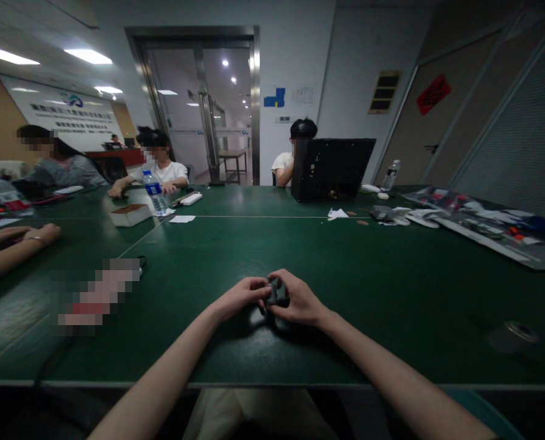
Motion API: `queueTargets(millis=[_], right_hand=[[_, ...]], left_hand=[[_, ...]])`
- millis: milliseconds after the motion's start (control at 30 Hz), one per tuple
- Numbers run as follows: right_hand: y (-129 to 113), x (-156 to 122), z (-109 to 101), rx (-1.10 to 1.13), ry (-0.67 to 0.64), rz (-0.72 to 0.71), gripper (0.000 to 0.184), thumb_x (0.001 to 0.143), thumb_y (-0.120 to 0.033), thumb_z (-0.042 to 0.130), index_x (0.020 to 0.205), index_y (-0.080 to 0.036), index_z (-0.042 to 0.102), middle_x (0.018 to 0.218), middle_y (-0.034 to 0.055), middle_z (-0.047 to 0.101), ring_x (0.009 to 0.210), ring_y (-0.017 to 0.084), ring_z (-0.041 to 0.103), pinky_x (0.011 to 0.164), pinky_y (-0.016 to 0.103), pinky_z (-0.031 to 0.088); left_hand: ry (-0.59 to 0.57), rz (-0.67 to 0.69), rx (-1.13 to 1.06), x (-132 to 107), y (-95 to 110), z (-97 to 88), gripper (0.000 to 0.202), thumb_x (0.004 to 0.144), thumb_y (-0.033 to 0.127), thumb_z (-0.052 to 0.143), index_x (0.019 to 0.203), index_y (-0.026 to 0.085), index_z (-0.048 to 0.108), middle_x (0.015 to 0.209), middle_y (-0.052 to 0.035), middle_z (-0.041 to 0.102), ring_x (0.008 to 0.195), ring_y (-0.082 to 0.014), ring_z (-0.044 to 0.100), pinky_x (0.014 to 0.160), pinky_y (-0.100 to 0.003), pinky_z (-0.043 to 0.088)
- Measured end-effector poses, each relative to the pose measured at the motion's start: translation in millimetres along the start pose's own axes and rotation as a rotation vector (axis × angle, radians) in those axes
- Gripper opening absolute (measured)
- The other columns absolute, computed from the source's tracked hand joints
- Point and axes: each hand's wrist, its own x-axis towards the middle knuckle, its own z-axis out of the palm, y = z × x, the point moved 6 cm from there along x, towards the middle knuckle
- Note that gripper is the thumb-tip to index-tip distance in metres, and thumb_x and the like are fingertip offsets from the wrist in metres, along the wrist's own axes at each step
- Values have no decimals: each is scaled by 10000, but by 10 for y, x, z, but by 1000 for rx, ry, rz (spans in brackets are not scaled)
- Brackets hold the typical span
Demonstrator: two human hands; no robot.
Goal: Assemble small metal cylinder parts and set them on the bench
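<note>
Just above the green tabletop (368,269), both my hands meet around a small grey block-like object (271,296); its exact kind is too small and dark to tell. My left hand (241,296) pinches it from the left between thumb and fingers. From the right, my right hand (298,299) curls thumb and fingers around it, with a dark gap showing inside the curl. The fingers hide part of the object.
A pixelated pinkish item (102,293) lies left. At right stands a blurred grey cylinder (513,337). Farther back are a white box (129,215), a water bottle (155,194), a black case (331,168) and a cluttered tray (487,235). Co-workers sit around the table.
</note>
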Motion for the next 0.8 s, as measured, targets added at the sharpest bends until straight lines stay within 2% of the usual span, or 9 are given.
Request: queueTargets(millis=[400,800], right_hand=[[-20,15,-13,13,2,-16,475,718,-369,675,1131,-203,510,1049,74,559,921,198,553,777,320,469],[7,9,2,0,-7,-2,496,688,-347,706,1120,-207,507,1041,63,556,895,190,557,766,312,470]], left_hand=[[-17,-19,-129,-16,13,27,338,756,391,663,944,112,637,838,-52,589,684,-117,533,650,-226,413],[11,35,40,-29,64,16,319,744,362,670,959,130,635,842,-36,580,683,-113,499,594,-209,395]])
